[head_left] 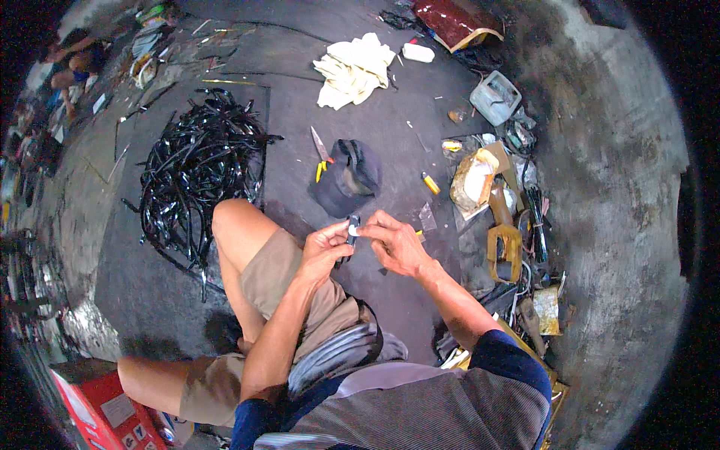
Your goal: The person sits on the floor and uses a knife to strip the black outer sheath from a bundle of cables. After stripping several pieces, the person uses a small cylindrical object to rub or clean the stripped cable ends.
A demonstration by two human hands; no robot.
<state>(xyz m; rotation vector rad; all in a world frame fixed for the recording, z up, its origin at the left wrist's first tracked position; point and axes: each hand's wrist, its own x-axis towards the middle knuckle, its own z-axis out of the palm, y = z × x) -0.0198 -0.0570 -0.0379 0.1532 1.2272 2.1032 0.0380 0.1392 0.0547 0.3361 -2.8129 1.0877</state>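
My left hand (pixel 327 250) is closed, its thumb and fingers gripping a small black strip-like piece (pixel 353 220) upright. A small white patch (pixel 353 231) shows on that piece. From the right, the closed fingertips of my right hand (pixel 395 241) meet the piece at the white patch; whether they pinch something of their own is hidden. Just beyond my hands a dark cap (pixel 346 180) lies on the floor mat. To its left is a pair of scissors (pixel 322 148) with yellow and red handles. A big tangled heap of shiny black strips (pixel 201 169) lies beyond my left knee.
A crumpled cream cloth (pixel 352 69) and a white case (pixel 418 52) lie farther off. At the right are a yellow lighter (pixel 430 183), a cut grey plastic container (pixel 496 98), a yellowish jug (pixel 504 251) and assorted scraps. A red box (pixel 105 409) stands at lower left.
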